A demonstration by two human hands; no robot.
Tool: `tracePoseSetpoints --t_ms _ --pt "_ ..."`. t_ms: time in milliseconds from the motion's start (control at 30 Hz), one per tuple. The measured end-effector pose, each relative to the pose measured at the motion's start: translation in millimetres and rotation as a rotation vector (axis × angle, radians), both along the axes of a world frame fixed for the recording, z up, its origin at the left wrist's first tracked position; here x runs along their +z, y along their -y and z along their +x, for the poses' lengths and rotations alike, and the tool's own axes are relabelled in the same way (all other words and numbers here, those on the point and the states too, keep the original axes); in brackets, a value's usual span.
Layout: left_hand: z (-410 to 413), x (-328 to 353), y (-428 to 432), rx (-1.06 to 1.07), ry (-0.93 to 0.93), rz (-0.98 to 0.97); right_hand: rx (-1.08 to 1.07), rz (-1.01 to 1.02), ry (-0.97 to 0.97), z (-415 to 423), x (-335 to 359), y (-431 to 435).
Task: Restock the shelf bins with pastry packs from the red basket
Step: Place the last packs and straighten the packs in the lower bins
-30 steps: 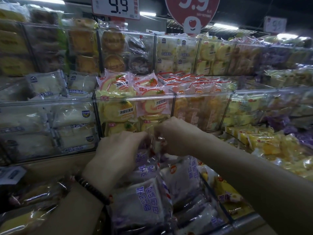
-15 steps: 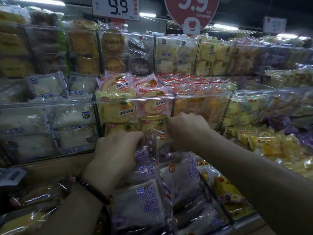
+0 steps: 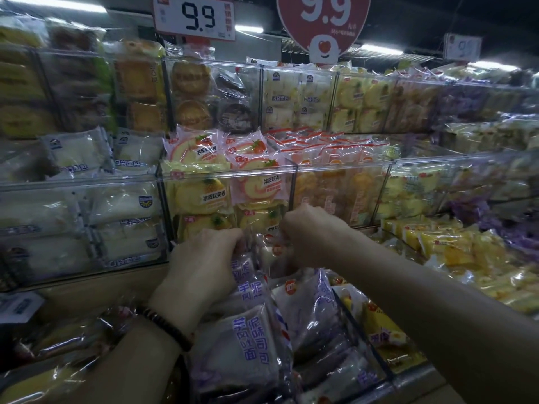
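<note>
Both my hands reach into the lowest shelf bin at the middle, which is packed with clear pastry packs printed in purple. My left hand point(image 3: 204, 266) grips the top edge of a purple-lettered pastry pack point(image 3: 248, 275) standing at the back of the row. My right hand point(image 3: 309, 234) pinches the top of a neighbouring clear pack with an orange sticker point(image 3: 272, 255). More purple-lettered packs point(image 3: 248, 345) lean in front of them. The red basket is out of sight.
Clear acrylic bins point(image 3: 227, 173) above hold yellow and pink roll cakes; white bread packs point(image 3: 125, 205) fill the bin to the left. Yellow packs point(image 3: 455, 246) lie loose on the right. A clear divider point(image 3: 358, 330) bounds the bin. Price signs point(image 3: 194, 17) hang overhead.
Both hands have stayed at the back of the bin; the right hand rose slightly and the packs between the hands were pulled more upright.
</note>
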State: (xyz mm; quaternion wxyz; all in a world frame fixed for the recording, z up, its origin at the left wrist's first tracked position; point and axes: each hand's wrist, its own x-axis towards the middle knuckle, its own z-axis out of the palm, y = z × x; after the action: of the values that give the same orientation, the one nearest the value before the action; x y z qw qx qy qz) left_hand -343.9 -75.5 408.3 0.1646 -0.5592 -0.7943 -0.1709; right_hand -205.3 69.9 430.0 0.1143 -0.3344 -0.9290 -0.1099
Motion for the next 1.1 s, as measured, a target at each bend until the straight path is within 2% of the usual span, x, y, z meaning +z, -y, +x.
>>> tracePoseSetpoints --t_ms 100,200,267,367,400,500,567,633,800,900,1033,1100 --pt "-2.7 -1.0 -1.9 -0.025 0.017 -0.004 -0.004 -0.048 0.047 -5.7 -2.9 0.4" --pt "-13.9 3.7 -2.3 -0.08 0.194 -0.067 -0.008 -0.185 0.051 2.7 7.7 -0.3" --pt "-19.7 12.0 1.9 -0.113 0.321 -0.087 0.012 -0.206 -0.003 15.4 20.8 0.2" --pt "-21.7 28.8 12.2 -0.167 0.367 0.053 0.154 -0.11 -0.084 37.0 40.2 10.4" --pt "-21.7 33.4 16.5 -0.202 0.377 0.079 0.226 -0.142 -0.085 43.8 44.2 14.8" --pt "-15.3 38.5 29.7 -0.316 0.432 -0.093 0.363 -0.345 0.085 58.2 42.0 33.4" --pt "-8.1 32.7 32.3 -0.274 0.368 -0.238 0.369 -0.37 0.193 60.9 28.7 40.1" --pt "-0.8 24.5 33.2 -0.235 0.31 -0.281 0.356 -0.343 0.202 61.1 13.7 42.6" --pt "3.8 9.4 37.9 -0.195 0.179 -0.271 0.285 -0.242 0.072 62.7 -9.9 47.5" --pt "8.7 5.0 37.3 -0.067 0.035 -0.238 0.23 -0.171 -0.003 63.2 -11.2 51.1" --pt "21.0 -0.6 38.2 0.07 -0.206 -0.2 0.111 0.023 -0.186 56.7 -11.1 49.5" --pt "24.0 -5.0 35.9 0.128 -0.265 -0.187 0.042 0.096 -0.233 52.6 -13.9 49.0"
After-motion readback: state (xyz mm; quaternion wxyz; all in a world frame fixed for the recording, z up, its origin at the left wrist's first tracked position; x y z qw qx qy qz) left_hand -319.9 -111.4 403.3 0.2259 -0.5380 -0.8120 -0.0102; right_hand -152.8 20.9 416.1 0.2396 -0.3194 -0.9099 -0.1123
